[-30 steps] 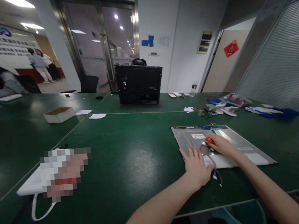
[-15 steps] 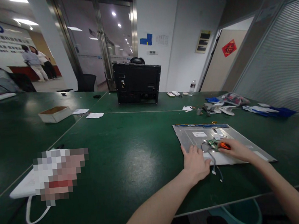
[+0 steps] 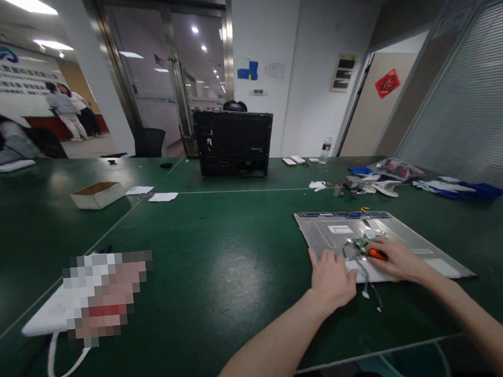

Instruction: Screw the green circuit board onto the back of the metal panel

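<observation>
Left hand: open, palm down, fingers slightly apart on the near-left part of the metal panel, gripping nothing visible.
Cables: trail over the panel's near edge, just beside the left thumb.
Circuit board: lies on the panel, just left of the right fingertips; the right hand has shifted rightward, leaving it more exposed, probably easier to reach.
Orange tool: under the right fingers, tip indistinct.
Right hand: fingers curled closed around it.

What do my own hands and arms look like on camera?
Your left hand and right hand are bare, without gloves. Both forearms are bare too: no sleeve, watch or bracelet shows on either.
</observation>
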`<action>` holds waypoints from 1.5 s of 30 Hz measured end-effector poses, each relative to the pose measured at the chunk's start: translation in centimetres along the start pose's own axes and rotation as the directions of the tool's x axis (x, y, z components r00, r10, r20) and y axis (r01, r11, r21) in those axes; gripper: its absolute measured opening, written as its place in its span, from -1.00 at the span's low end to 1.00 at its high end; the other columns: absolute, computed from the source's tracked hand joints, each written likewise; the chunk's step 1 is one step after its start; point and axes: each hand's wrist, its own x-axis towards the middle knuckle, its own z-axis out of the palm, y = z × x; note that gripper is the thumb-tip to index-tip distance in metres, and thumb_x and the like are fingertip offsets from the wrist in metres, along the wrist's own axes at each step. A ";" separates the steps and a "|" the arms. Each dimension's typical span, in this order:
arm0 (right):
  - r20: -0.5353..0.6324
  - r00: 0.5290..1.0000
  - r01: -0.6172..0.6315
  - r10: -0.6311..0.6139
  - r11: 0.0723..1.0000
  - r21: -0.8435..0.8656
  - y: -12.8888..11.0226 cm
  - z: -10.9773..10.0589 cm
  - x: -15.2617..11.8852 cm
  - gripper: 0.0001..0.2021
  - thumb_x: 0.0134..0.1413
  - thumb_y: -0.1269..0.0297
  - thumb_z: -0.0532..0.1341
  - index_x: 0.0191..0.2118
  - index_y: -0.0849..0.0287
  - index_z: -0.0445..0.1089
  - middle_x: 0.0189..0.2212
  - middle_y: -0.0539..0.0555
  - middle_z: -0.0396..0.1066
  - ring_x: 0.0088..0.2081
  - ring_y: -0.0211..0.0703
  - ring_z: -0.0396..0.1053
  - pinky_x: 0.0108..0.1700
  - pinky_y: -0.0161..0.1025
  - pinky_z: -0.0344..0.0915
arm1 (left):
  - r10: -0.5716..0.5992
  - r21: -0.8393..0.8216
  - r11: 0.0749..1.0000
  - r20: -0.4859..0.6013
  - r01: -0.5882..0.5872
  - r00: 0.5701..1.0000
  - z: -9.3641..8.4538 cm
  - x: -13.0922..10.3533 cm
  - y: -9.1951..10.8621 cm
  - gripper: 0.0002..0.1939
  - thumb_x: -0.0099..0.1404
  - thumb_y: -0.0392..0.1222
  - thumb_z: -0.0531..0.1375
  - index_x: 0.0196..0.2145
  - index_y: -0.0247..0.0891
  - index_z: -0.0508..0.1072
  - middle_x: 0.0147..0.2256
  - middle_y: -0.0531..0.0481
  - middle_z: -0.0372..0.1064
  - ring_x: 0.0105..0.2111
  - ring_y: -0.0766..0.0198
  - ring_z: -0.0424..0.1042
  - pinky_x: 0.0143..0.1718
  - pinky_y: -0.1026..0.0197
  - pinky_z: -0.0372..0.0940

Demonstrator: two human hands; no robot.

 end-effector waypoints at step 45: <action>-0.105 0.828 -0.557 0.550 0.790 -0.254 -5.3 3.5 1.6 -0.54 0.11 0.01 -0.02 -0.45 0.26 0.45 -0.42 0.33 0.47 -0.39 0.16 0.46 -0.44 -0.11 0.21 | -0.108 -0.665 0.737 0.060 0.120 0.992 0.6 -1.5 -2.9 -0.66 0.18 -0.26 0.11 -0.06 -0.31 0.31 -0.01 -0.14 0.12 -0.08 0.17 0.27 0.03 0.06 0.22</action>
